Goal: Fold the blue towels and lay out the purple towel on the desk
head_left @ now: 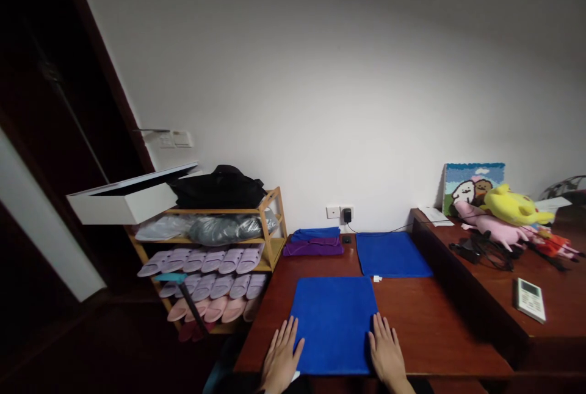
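Observation:
A blue cloth [333, 324] lies spread flat near the front edge of the wooden desk [423, 315]. My left hand [281, 354] rests flat at its left edge, fingers stretched out. At the right edge of the cloth, my right hand [386, 348] lies palm down with its fingers straight. Neither hand grips anything. Behind, a second blue cloth [392, 254] is laid out flat against the wall side. Folded purple cloth [314, 247] with folded blue cloth [315, 233] on it sits at the back left of the desk.
A shoe rack [272, 232] with several slippers [220, 286], a black bag [220, 188] and a white box [123, 205] stands left. On the right surface lie plush toys [513, 205], a white remote-like device [530, 300] and black cables [492, 254]. A black plug [347, 215] sits in the wall socket.

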The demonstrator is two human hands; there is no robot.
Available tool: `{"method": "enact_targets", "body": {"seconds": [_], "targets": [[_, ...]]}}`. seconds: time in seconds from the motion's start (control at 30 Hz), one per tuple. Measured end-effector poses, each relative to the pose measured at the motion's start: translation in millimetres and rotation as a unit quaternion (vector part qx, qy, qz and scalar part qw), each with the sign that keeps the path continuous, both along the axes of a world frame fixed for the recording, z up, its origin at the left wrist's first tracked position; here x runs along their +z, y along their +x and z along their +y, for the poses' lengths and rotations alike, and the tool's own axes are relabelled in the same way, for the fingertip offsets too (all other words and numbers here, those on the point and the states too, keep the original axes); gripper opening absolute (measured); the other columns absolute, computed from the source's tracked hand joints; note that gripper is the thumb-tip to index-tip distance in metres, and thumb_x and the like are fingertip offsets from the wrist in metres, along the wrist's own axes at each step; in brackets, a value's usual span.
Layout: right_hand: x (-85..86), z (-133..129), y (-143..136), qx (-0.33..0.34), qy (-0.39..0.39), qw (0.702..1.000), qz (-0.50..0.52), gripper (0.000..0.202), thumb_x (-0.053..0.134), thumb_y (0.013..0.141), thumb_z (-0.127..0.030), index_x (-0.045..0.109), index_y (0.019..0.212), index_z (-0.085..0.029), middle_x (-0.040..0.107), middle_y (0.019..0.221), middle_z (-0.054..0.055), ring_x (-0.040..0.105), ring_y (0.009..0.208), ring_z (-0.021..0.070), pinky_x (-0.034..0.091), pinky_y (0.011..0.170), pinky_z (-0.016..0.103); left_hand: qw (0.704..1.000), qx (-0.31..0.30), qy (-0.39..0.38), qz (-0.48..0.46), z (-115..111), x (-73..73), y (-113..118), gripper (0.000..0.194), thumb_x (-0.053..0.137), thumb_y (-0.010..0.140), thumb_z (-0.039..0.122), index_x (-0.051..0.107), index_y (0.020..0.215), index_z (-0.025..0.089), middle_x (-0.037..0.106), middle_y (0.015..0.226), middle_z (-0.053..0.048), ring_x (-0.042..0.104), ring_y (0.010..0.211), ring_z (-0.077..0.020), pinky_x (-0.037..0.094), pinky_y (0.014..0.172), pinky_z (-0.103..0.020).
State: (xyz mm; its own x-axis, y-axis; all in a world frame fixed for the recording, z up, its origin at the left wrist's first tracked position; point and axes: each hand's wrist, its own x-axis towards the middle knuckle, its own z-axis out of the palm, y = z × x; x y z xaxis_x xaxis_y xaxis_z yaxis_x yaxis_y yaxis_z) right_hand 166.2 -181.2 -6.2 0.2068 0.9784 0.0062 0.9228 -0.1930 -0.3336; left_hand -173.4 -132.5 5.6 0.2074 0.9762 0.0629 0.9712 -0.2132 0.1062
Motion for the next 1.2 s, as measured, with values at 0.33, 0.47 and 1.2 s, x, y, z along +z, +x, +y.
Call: {"method": "enact_targets", "body": {"seconds": [0.33, 0.47, 1.2], "targets": [[-0.7, 38, 4, 0.011, -0.013, 1.0, -0.018, 0.07, 0.014, 0.1, -0.047, 0.023, 0.159, -0.01, 0.02, 0.168, 0.004, 0.016, 0.156, 0.0228, 0.013, 0.128, 0.045, 1.0, -0.004, -0.008, -0.004, 2, -5.8, -7, 0.068, 0.021, 0.103, 0.06, 0.019, 0.161, 0.026, 0.02, 0.168, 0.002, 0.019, 0.155, -0.0217, 0.024, 0.127, -0.047], [-4.8, 36, 4, 0.011, -0.006, 1.0, -0.014, 0.07, 0.016, 0.1, -0.047, 0.025, 0.159, -0.011, 0.021, 0.167, 0.004, 0.016, 0.156, 0.0234, 0.013, 0.128, 0.045, 0.999, -0.029, 0.011, -0.002, 5, -1.9, -3, 0.063, 0.023, 0.104, 0.056, 0.02, 0.161, 0.028, 0.023, 0.167, 0.002, 0.021, 0.155, -0.0231, 0.023, 0.128, -0.049], [4.4, 33, 3, 0.021, -0.028, 0.999, -0.035, 0.069, 0.013, 0.1, -0.044, 0.022, 0.16, -0.011, 0.018, 0.167, 0.001, 0.015, 0.156, 0.0234, 0.014, 0.128, 0.046, 1.0, -0.016, 0.017, -0.011, 54, 2.5, 65, 0.063, 0.022, 0.105, 0.052, 0.026, 0.16, 0.022, 0.027, 0.167, -0.004, 0.024, 0.155, -0.0242, 0.024, 0.127, -0.049]]}}
